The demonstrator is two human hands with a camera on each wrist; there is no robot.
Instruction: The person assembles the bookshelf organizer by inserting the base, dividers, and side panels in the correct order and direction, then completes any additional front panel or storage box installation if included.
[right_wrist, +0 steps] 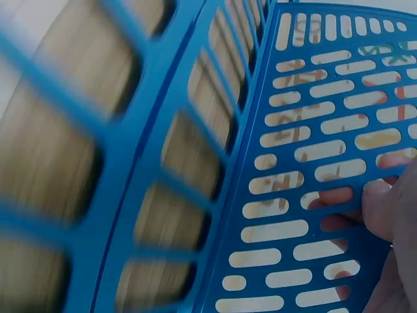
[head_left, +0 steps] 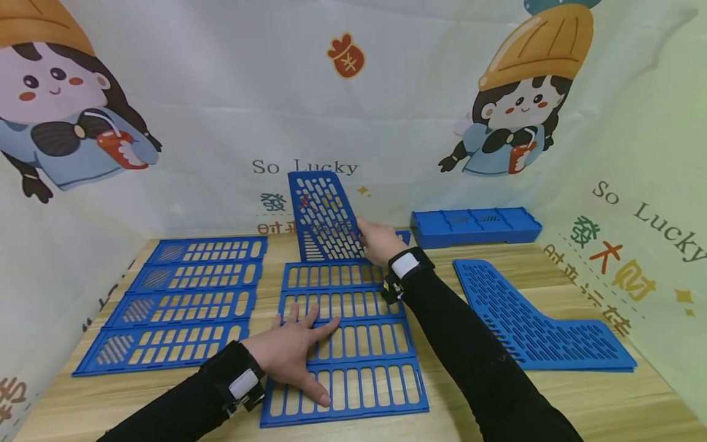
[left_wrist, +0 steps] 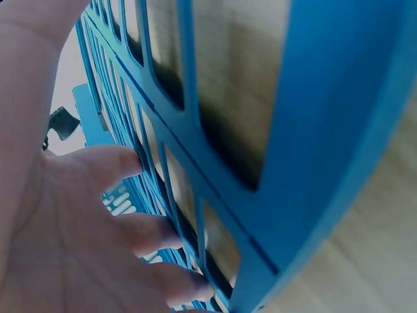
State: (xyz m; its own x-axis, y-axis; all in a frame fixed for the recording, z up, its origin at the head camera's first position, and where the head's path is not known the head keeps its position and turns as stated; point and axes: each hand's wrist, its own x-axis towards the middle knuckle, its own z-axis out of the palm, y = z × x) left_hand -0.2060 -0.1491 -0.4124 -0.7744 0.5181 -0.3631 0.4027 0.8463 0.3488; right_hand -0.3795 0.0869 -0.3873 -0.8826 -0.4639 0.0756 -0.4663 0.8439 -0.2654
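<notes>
A blue slotted base panel (head_left: 342, 412), made of several joined strips with long openings, lies flat on the wooden table. My left hand (head_left: 295, 353) rests on it with fingers spread. In the left wrist view, the fingers (left_wrist: 153, 231) of that hand touch the panel's bars. At the panel's far edge stands an upright blue perforated side panel (head_left: 326, 215), slanted along its right side. My right hand (head_left: 381, 239) grips its right edge, thumb on the near face; fingertips show through the slots in the right wrist view (right_wrist: 339, 195).
Left on the table (head_left: 166, 399) lies a row of joined blue grid panels (head_left: 182, 313). Stacked L-shaped perforated blue panels (head_left: 530, 325) lie to the right. A long blue box-like piece (head_left: 477, 228) sits at the back right, against a printed cloth backdrop (head_left: 232, 80).
</notes>
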